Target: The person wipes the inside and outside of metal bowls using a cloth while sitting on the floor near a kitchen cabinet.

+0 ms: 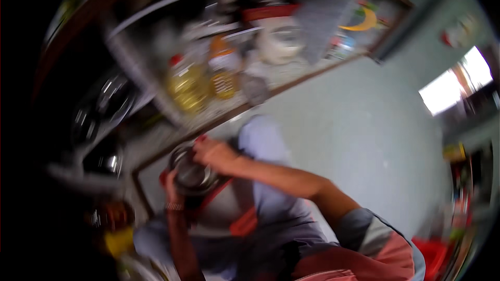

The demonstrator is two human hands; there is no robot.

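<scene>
A round, shiny metal pot (194, 177) is held in front of me, low over my crossed or bent legs. My left hand (172, 187), with a band at the wrist, grips the pot's near left side. Across the far right rim lies my right hand (215, 157), its fingers curled at the pot's edge. Small red patches show beside both hands; blur hides whether they are handles or cloth. The inside of the pot looks grey and its contents cannot be made out.
Ahead is a low shelf with a brown edge (300, 80). It holds a red-capped bottle of yellow oil (187, 88), an orange-capped bottle (222, 72) and a white container with a red lid (279, 37). Metal vessels (111, 164) sit left. Pale floor (351, 125) extends right.
</scene>
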